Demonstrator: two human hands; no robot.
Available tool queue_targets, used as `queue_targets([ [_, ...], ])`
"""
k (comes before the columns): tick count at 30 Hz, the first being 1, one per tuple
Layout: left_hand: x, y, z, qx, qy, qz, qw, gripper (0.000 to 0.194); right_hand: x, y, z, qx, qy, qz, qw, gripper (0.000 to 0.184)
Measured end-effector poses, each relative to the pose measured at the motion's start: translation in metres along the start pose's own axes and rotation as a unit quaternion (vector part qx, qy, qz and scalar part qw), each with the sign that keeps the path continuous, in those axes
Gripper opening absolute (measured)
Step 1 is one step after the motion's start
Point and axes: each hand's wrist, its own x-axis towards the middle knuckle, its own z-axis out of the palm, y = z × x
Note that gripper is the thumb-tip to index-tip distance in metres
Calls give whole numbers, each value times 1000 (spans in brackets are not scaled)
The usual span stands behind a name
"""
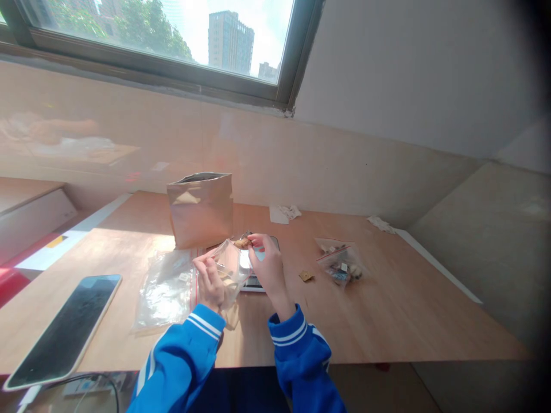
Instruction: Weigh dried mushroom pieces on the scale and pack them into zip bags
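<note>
My left hand [209,282] is closed on a clear zip bag [232,264], which has some pale pieces inside. Between the fingertips of my right hand [270,267] is a small brown, irregular dried-looking piece [243,243], held close to the bag's mouth. Below and behind the hands sits a small scale [257,284], partly hidden by them and the bag. To the right of my right hand, a flat brown piece [306,276] lies on the table. Farther right is a filled zip bag [342,265] with mixed dark and pale contents.
An open-topped kraft pouch [201,212] stands upright behind my left hand. Flat clear bags [166,292] lie at the left, and a phone [64,330] with a cable is at the table's [408,321] front left. Crumpled white paper [290,212] lies near the wall.
</note>
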Motion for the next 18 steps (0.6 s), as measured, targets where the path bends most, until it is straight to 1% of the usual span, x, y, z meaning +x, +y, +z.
queue_targets([
  [2, 0, 3, 0, -2, 11, -7, 1000, 37, -1, -15, -3, 20, -48, -33, 998, 22],
  [4, 0, 4, 0, -10, 18, -14, 1000, 36, -3, -25, -6, 13, -97, -61, 993, 24],
  [5, 0, 4, 0, -13, 21, -16, 1000, 36, -5, -29, -7, 4, -111, -68, 991, 25],
  [7, 0, 4, 0, -15, 29, -21, 999, 36, -8, -31, -9, -3, -120, -73, 990, 27],
  [9, 1, 3, -1, -13, 38, -27, 999, 36, -12, -30, -11, 8, -118, -68, 991, 27],
  [11, 1, 3, -1, -25, 40, -39, 998, 36, -19, -27, -13, 10, -101, -51, 993, 24],
  [14, 1, 4, 0, -72, 36, -58, 995, 35, -37, -22, -11, -8, -40, -1, 999, 19],
  [15, 0, 4, 0, -90, 35, -62, 993, 35, -45, -20, -9, -12, -17, 20, 1000, 22],
  [16, -1, 4, 1, -105, 33, -64, 992, 35, -54, -19, -6, -12, 0, 40, 999, 31],
  [18, -3, 3, 2, -117, 33, -66, 990, 34, -70, -19, 1, 0, 7, 75, 997, 52],
])
